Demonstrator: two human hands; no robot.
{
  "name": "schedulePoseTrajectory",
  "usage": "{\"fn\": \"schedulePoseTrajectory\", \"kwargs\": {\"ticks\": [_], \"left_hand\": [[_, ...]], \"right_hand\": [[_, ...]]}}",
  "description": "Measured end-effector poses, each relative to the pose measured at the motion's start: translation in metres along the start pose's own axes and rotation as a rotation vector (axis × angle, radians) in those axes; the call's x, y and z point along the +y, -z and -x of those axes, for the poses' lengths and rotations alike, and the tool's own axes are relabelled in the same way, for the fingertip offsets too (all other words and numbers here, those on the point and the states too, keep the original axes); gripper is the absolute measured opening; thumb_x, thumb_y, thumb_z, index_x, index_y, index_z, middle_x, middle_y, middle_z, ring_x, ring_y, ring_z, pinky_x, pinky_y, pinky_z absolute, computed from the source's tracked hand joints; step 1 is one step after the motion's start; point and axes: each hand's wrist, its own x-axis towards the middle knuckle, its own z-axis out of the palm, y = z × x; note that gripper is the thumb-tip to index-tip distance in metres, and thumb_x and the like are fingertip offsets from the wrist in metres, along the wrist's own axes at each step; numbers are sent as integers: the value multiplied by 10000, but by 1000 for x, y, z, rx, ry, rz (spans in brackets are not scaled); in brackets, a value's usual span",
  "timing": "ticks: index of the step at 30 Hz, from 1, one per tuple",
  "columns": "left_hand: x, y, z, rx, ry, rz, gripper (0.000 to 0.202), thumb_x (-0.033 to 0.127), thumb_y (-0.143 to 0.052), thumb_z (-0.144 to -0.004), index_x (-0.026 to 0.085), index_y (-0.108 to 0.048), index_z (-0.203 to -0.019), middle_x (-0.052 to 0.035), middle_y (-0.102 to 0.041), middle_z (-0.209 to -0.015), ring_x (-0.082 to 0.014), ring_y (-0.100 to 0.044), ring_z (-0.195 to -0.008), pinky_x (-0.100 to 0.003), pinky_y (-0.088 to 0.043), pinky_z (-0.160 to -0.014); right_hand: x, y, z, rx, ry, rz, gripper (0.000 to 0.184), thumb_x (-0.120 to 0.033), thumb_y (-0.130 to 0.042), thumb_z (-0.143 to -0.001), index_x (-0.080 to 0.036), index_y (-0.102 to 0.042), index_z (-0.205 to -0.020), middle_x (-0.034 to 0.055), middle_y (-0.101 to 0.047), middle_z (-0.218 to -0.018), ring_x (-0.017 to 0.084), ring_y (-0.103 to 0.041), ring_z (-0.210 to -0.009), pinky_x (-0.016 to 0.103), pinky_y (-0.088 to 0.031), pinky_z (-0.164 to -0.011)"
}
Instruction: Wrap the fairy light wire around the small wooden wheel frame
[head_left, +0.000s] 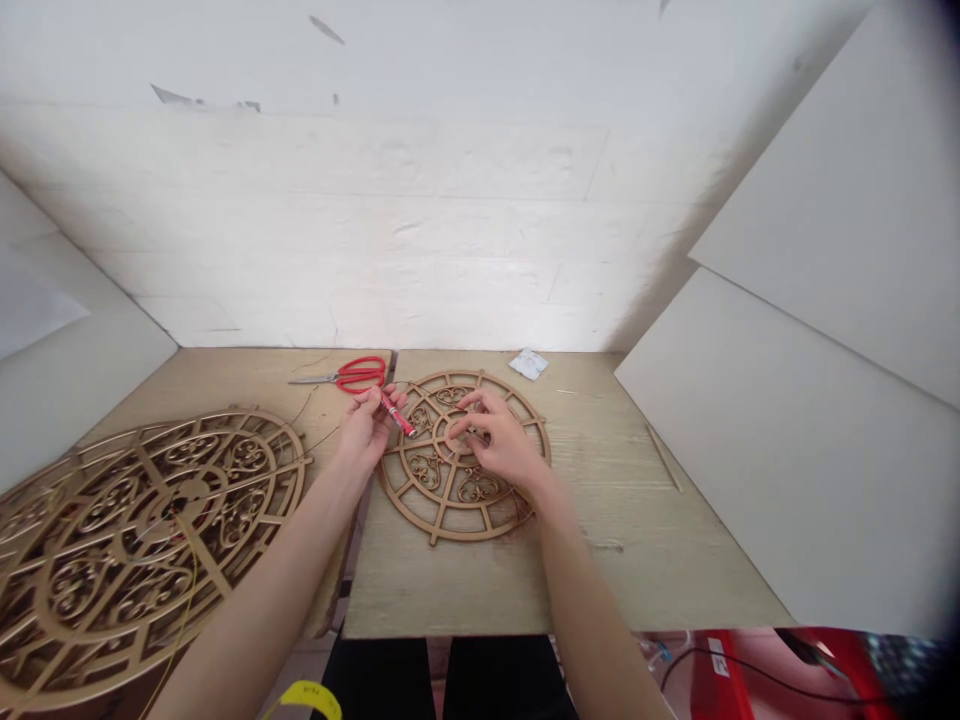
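Note:
A round gold-brown openwork panel (420, 522) with scrollwork and a central ring lies flat on the wooden table. My left hand (369, 425) is closed around a slim red tube (397, 413) with pale printing, held tilted over the panel's left side. Its lower end points down toward the centre. Over the central ring, my right hand (499, 440) has its fingers curled, thumb and fingertips close together near the ring. Something small and dark may be between them, but I cannot make it out. Red-handled scissors (361, 374) lie just beyond my left hand.
Several similar openwork panels (221, 580) are stacked at the left, with a yellow strand (193, 570) trailing over them. A small pale packet (529, 364) lies near the back wall. A thin stick (664, 458) rests by the right-hand white board (720, 400). A gap splits the tabletop (622, 560).

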Motion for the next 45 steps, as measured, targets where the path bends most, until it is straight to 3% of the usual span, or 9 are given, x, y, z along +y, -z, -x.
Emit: {"fn": "schedulePoseTrajectory", "kwargs": {"ticks": [3, 6, 11, 14, 18, 25, 34, 45], "left_hand": [[1, -1, 0, 17, 15, 6, 252, 40, -573, -874, 142, -587, -644, -53, -710, -754, -118, -670, -643, -296, -606, -748], [3, -2, 0, 41, 29, 10, 269, 30, -545, -890, 134, -596, -646, -51, -696, -718, -108, -665, -630, -275, -604, -738], [4, -5, 3, 72, 40, 37, 292, 35, -518, -905, 143, -573, -640, -53, -693, -704, -118, -681, -661, -284, -606, -752], [5, -7, 4, 88, 58, 51, 302, 38, -511, -909, 147, -565, -633, -50, -689, -698, -115, -680, -663, -272, -605, -752], [5, -9, 5, 89, 79, 55, 294, 50, -538, -897, 145, -576, -622, -49, -677, -699, -112, -675, -658, -247, -601, -750], [4, -9, 7, 71, 104, 86, 313, 47, -518, -911, 133, -592, -619, -54, -673, -694, -106, -669, -652, -248, -602, -753], [-1, -10, 11, 78, 113, 45, 283, 37, -522, -902, 138, -628, -660, -57, -686, -729, -127, -678, -689, -280, -598, -791], [-7, -10, 15, 107, 90, 56, 323, 41, -512, -912, 148, -562, -612, -55, -692, -712, -126, -693, -709, -268, -600, -788]], "right_hand": [[0, 0, -2, 66, -51, -7, 121, -109, -648, -829, -193, -730, -800, 92, -587, -1087, 239, -566, -1054, 434, -440, -957], [-4, 2, -4, 192, -117, -79, 78, -189, -666, -845, -208, -734, -811, 83, -595, -1068, 233, -572, -1068, 409, -453, -932], [-10, -2, -7, 260, -239, -308, 124, -307, -650, -836, -204, -709, -800, 65, -668, -933, 186, -612, -803, 311, -477, -676], [-11, -9, -9, 255, -337, -515, 179, -372, -638, -817, -197, -677, -808, 41, -696, -784, 166, -603, -678, 299, -482, -634], [-12, -14, -10, 274, -408, -669, 237, -432, -671, -762, -197, -661, -793, 36, -704, -748, 156, -599, -626, 277, -487, -571], [-15, -16, -10, 284, -430, -624, 233, -420, -688, -752, -189, -676, -781, 16, -659, -668, 142, -561, -573, 262, -451, -536], [-27, -30, -8, 94, -326, -534, 157, -340, -689, -775, -186, -679, -746, -4, -646, -657, 134, -557, -583, 256, -434, -571], [-29, -33, -7, 89, -268, -393, 94, -264, -662, -797, -196, -693, -740, -8, -641, -658, 129, -495, -567, 255, -380, -560]]}}
